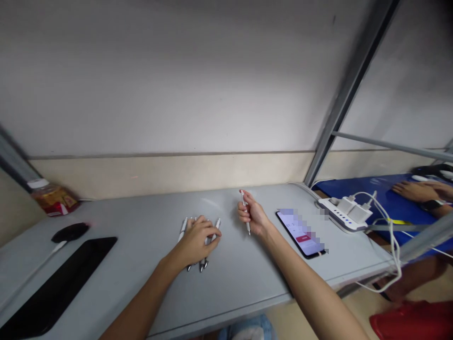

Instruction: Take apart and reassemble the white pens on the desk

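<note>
My right hand (250, 215) is raised just over the desk, closed around a silver-and-white click pen (248, 230). The pen's tip points down and the thumb sits at its top end. My left hand (200, 241) lies palm down over several similar pens (183, 228) on the grey desk, its fingers curled round them. White upper ends stick out above that hand and silver tips show below it. The middles of these pens are hidden under the fingers.
A lit phone (300, 233) lies right of my right hand. Beyond it a power strip (342, 216) holds white chargers and cables. At left are a black tablet-like slab (60, 283), a black disc (71, 232) with a cable, and a bottle (53, 198). Another person's hands (417, 192) rest on a blue desk.
</note>
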The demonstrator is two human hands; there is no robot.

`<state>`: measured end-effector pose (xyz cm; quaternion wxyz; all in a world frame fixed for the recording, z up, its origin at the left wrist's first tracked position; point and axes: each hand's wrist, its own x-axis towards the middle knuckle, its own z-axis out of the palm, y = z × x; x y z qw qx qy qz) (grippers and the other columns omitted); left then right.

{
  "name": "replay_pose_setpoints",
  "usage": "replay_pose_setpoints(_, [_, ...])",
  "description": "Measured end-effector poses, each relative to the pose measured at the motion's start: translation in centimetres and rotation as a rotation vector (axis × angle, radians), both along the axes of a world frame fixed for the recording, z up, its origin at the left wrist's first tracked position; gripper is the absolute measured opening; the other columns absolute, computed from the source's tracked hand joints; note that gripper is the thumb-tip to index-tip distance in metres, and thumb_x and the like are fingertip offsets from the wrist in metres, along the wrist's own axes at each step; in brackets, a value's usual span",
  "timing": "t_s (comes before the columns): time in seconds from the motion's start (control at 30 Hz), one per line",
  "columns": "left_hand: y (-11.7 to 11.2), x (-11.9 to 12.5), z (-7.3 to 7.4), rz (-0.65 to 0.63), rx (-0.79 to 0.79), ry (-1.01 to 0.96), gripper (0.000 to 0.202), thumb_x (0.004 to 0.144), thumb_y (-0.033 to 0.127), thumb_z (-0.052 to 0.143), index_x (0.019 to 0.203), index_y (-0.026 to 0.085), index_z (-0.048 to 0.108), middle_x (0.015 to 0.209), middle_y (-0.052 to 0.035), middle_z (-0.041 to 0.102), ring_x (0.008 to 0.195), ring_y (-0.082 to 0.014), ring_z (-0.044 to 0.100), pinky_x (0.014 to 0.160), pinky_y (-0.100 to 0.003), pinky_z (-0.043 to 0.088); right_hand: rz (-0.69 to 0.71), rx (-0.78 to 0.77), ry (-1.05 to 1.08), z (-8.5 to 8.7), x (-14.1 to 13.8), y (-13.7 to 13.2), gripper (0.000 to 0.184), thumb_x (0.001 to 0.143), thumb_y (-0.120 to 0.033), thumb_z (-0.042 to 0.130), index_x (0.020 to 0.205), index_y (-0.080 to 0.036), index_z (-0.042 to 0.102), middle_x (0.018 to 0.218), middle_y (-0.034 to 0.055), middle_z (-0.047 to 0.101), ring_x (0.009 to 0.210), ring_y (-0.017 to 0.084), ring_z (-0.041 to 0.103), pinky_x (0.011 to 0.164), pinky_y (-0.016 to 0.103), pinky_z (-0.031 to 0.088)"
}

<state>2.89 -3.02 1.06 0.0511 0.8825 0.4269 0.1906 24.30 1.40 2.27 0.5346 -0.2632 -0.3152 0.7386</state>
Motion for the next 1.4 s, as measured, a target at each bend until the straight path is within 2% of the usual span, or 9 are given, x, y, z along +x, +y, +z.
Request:
replay_pose_setpoints(0.17, [-0.1, 0.1, 0.1, 0.002, -0.01, 0.004, 0.015, 0.086, 0.027, 0.052, 0.08, 0.025, 0.066, 0.074, 0.0013, 0.064, 0.085, -0.0183, 0.049, 0.08, -0.036, 0.025, 0.103, 0.091, -0.216, -0.2, -0.6, -0.5, 0.024, 0.076, -0.028, 0.061, 0.096, -0.022, 0.049, 0.059, -0.0065, 0.047, 0.043, 0.006, 0.035, 0.039, 0.017, 0.027])
replay_pose_setpoints(0.3, [-0.2, 0.2, 0.4, 0.006, -0.026, 0.005, 0.011, 0.084, 0.026, 0.055, 0.078, 0.024, 0.064, 0.07, 0.0024, 0.061, 0.085, -0.018, 0.049, 0.078, -0.035, 0.025, 0.19, 0.109, -0.37, -0.6, -1.0, -0.7, 0.026, 0.072, -0.025, 0.063, 0.094, -0.021, 0.05, 0.064, -0.0044, 0.054, 0.05, 0.009, 0.047, 0.049, 0.022, 0.041])
replay_pose_setpoints(0.4, [-0.3, 0.2, 0.5, 0.016, -0.033, 0.007, 0.009, 0.082, 0.026, 0.056, 0.077, 0.024, 0.063, 0.07, 0.0025, 0.061, 0.085, -0.018, 0.049, 0.078, -0.035, 0.025, 0.104, 0.185, -0.634, -1.0, -0.9, -0.6, 0.016, 0.074, -0.027, 0.06, 0.086, -0.02, 0.051, 0.064, -0.0032, 0.055, 0.054, 0.011, 0.051, 0.055, 0.025, 0.043])
replay_pose_setpoints(0.53, [-0.3, 0.2, 0.6, 0.023, -0.043, 0.012, 0.009, 0.082, 0.026, 0.055, 0.077, 0.023, 0.063, 0.071, 0.0015, 0.061, 0.087, -0.0189, 0.049, 0.079, -0.035, 0.025, -0.136, 0.395, -1.254, -1.5, -0.5, -0.2, 0.008, 0.073, -0.024, 0.06, 0.073, -0.016, 0.058, 0.063, 0.0006, 0.059, 0.058, 0.012, 0.051, 0.057, 0.024, 0.036])
replay_pose_setpoints(0.6, [-0.2, 0.2, 0.6, 0.034, -0.05, 0.011, 0.011, 0.082, 0.025, 0.054, 0.078, 0.023, 0.064, 0.072, 0.0008, 0.062, 0.088, -0.0193, 0.049, 0.08, -0.036, 0.025, -0.209, 0.432, -1.493, -1.7, -0.2, 0.0, 0.009, 0.073, -0.024, 0.06, 0.075, -0.016, 0.063, 0.07, 0.004, 0.064, 0.064, 0.014, 0.054, 0.06, 0.025, 0.036])
replay_pose_setpoints(0.67, [-0.2, 0.2, 0.5, 0.05, -0.055, 0.005, 0.012, 0.082, 0.024, 0.054, 0.078, 0.024, 0.065, 0.073, 0.0006, 0.062, 0.088, -0.0194, 0.049, 0.081, -0.036, 0.025, -0.227, 0.416, -1.622, -1.9, 0.1, 0.1, 0.011, 0.074, -0.025, 0.06, 0.078, -0.016, 0.067, 0.076, 0.0068, 0.068, 0.069, 0.016, 0.057, 0.063, 0.025, 0.036])
replay_pose_setpoints(0.93, [-0.1, 0.1, 0.3, 0.063, -0.053, -0.028, 0.013, 0.08, 0.022, 0.053, 0.079, 0.025, 0.065, 0.071, 0.0004, 0.062, 0.088, -0.0202, 0.05, 0.081, -0.036, 0.027, -0.271, 0.33, -1.751, -1.7, 0.6, 0.1, 0.015, 0.076, -0.024, 0.061, 0.084, -0.017, 0.071, 0.09, 0.0136, 0.07, 0.081, 0.023, 0.063, 0.064, 0.029, 0.038])
replay_pose_setpoints(1.23, [0.1, -0.1, -0.1, 0.063, -0.042, -0.03, 0.012, 0.081, 0.021, 0.055, 0.078, 0.026, 0.066, 0.071, 0.0004, 0.06, 0.085, -0.0202, 0.051, 0.081, -0.037, 0.026, -0.234, 0.328, -1.713, -1.7, 1.2, 0.1, 0.029, 0.073, -0.021, 0.062, 0.101, -0.018, 0.066, 0.092, 0.0113, 0.068, 0.077, 0.02, 0.061, 0.064, 0.027, 0.037])
replay_pose_setpoints(1.4, [0.1, -0.3, -0.1, 0.063, -0.039, -0.01, 0.013, 0.081, 0.021, 0.054, 0.078, 0.026, 0.065, 0.073, 0.0002, 0.06, 0.086, -0.0203, 0.051, 0.083, -0.037, 0.026, -0.215, 0.318, -1.736, -1.6, 1.3, 0.1, 0.03, 0.071, -0.017, 0.06, 0.101, -0.019, 0.065, 0.092, 0.0104, 0.067, 0.074, 0.019, 0.06, 0.062, 0.027, 0.037])
